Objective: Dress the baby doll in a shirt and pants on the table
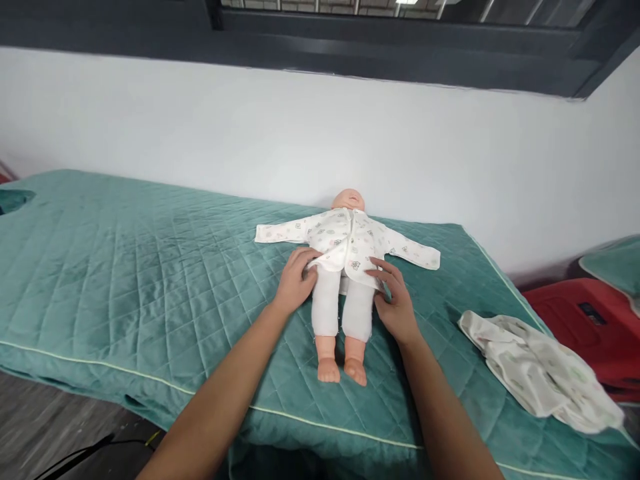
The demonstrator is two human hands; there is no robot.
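Observation:
A baby doll (349, 199) lies on its back, feet toward me, in a white printed jacket (333, 233) with its sleeves stretched out sideways. White cloth covers its legs, and the feet are bare. At the jacket's lower left corner, my left hand (297, 279) is closed on the hem, thumb by the doll's hip. My right hand (396, 303) has the opposite lower corner between thumb and fingers, with some fingers resting on the front panel. The jacket's front edges meet at the chest and part lower down. Fabric partly hides the fingertips.
A green quilted cover (150, 287) spreads over the bed beneath the doll. Crumpled white patterned cloth (540, 373) lies at the right. Beyond the bed's right edge is a red plastic object (585, 320). A white wall (200, 127) rises behind, under a dark window frame (350, 50).

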